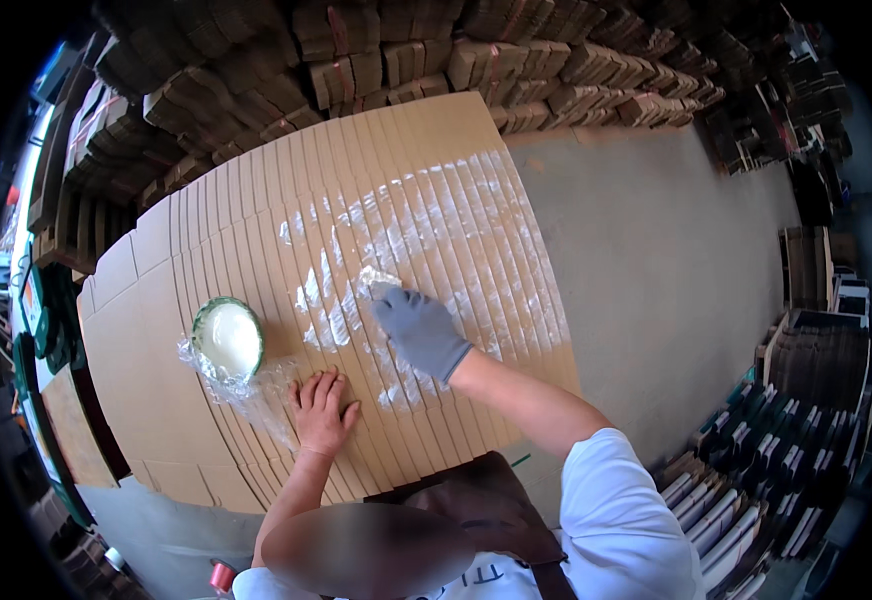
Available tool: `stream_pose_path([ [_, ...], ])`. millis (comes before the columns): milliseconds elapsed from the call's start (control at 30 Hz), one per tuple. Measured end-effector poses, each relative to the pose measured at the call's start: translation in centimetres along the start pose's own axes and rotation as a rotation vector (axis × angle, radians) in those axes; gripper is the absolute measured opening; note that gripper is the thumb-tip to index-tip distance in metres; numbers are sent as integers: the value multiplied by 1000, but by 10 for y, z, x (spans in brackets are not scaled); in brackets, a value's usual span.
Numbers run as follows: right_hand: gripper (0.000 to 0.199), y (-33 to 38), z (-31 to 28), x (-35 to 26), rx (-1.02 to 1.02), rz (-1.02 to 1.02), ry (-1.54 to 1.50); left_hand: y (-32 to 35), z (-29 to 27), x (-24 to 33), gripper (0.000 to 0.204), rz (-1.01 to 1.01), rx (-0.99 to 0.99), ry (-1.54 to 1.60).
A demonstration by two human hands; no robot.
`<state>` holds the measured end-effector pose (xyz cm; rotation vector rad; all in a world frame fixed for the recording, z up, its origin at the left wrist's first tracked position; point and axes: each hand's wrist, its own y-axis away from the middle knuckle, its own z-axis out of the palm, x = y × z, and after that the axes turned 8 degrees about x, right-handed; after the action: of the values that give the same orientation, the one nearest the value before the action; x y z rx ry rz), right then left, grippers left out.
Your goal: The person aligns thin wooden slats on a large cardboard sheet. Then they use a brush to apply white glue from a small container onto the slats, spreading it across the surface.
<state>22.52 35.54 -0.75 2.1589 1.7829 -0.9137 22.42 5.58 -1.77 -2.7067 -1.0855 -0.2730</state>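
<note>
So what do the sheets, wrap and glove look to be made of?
Sheets: likely cardboard, matte, given the plain brown faces and fold creases.
Wrap: probably thin plastic film, clear and shiny, with crinkled highlights.
Glove: grey, matte, perhaps knit fabric; any weave is too small to see.

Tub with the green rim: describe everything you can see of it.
The tub is round and open-topped, with a green rim and thick-looking white paste inside. It sits on the overlapping cardboard sheets, toward the left of the picture. Crumpled clear plastic film gathers against its near side. Neither hand touches it; the bare left hand is spread to its lower right. Its material and depth can't be told from above.
</note>
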Motion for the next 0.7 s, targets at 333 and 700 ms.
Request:
stream_pose_path([
  [333, 30, 75, -38, -35, -143, 202, 142, 1, -7, -10, 56, 19, -9, 38],
  [700, 14, 66, -42, -93, 348, 397, 165, 10, 11, 9, 48, 152, 68, 55],
])
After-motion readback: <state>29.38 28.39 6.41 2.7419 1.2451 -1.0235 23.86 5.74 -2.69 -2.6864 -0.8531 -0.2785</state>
